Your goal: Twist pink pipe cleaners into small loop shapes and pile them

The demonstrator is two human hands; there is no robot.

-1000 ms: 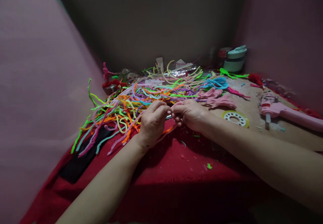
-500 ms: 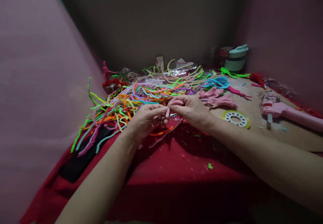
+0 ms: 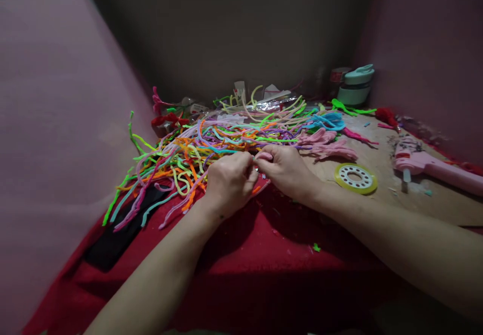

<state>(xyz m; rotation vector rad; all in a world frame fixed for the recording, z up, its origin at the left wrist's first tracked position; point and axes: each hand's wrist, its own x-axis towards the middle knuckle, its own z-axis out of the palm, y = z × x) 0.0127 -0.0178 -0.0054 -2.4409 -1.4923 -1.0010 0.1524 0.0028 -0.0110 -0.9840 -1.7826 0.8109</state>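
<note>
A short, bent piece of pink pipe cleaner [image 3: 265, 156] shows at the fingertips of my right hand [image 3: 289, 169], which pinches it. My left hand [image 3: 231, 181] is closed, back of the hand upward, its thumb and forefinger pressed together at the same piece. The fingertips of both hands nearly meet, and they hide most of the piece. Just beyond the hands lies a tangled heap of pipe cleaners [image 3: 217, 139] in many colours. Bundled pink pipe cleaners [image 3: 332, 150] lie by my right hand.
To the right, a yellow-rimmed tape roll [image 3: 355, 178] and a pink glue gun [image 3: 433, 168] lie on a brown board [image 3: 385, 204]. A mint-lidded container [image 3: 354, 86] stands at the back. A black strip [image 3: 113, 244] and green scrap [image 3: 316, 247] lie on red cloth [image 3: 256, 254].
My left hand has rolled over, so its back now faces up and its fingers are more closed. The pink end that hung between the hands is now hidden. My right hand has barely moved.
</note>
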